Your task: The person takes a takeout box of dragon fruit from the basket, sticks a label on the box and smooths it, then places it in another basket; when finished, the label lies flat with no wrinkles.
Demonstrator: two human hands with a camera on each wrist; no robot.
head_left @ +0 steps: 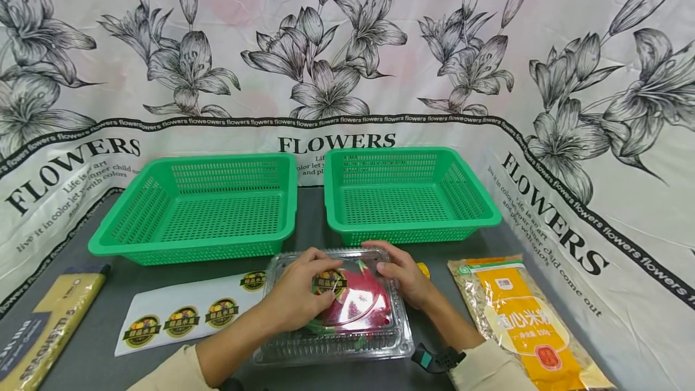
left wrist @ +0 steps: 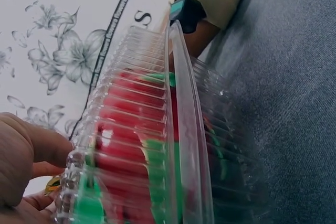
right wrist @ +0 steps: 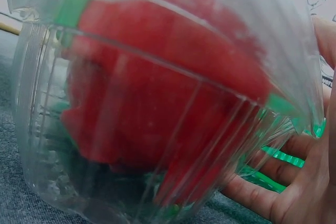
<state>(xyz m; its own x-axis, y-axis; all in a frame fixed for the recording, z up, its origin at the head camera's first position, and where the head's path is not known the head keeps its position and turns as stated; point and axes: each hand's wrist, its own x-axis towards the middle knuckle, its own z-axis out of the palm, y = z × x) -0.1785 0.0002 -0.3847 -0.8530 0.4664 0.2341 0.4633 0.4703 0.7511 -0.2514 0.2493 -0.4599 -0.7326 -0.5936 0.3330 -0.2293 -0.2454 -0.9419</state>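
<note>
A clear plastic clamshell box [head_left: 336, 343] with a red, green-tipped dragon fruit [head_left: 369, 297] inside sits lid closed on the table in front of me. On the lid is a round black-and-gold sticker [head_left: 335, 282]. My left hand [head_left: 295, 291] rests on the lid, thumb and fingers spread around the sticker and touching its edges. From the right side, my right hand [head_left: 404, 273] grips the box, its thumb on the lid's edge and the other fingers [right wrist: 257, 195] along the side wall. In the left wrist view, the fingers [left wrist: 47, 145] meet the ribbed lid.
Two green baskets [head_left: 201, 249] stand behind the box. A white sheet [head_left: 141, 306] bearing several round stickers lies left of it, partly under the left arm. A spaghetti pack [head_left: 60, 312] is at far left, a yellow rice-noodle bag [head_left: 521, 312] at right. Something yellow [head_left: 424, 270] peeks out behind my right hand.
</note>
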